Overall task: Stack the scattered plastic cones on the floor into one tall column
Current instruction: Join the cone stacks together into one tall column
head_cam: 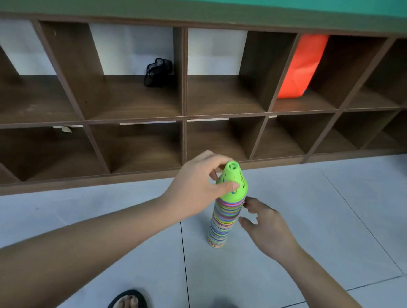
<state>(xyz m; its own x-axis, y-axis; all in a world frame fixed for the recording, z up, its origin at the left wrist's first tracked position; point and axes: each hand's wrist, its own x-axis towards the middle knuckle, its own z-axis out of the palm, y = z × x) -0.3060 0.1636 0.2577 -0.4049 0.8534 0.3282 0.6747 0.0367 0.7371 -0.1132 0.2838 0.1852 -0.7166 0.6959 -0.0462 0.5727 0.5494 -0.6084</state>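
Left hand [195,185] grip pinches the green cone [232,179] from 9 o'clock, capping the column [222,222] upright on the floor [325,209]. Right hand [268,228] at column's 3 o'clock, grip apart, just beside it: probably guarding against tip-over.

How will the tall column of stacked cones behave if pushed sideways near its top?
The column is tall on a narrow base, so it probably tips easily. It stands on smooth floor tile, so its base may also slide. The green cone on top looks thin and perforated, likely light.
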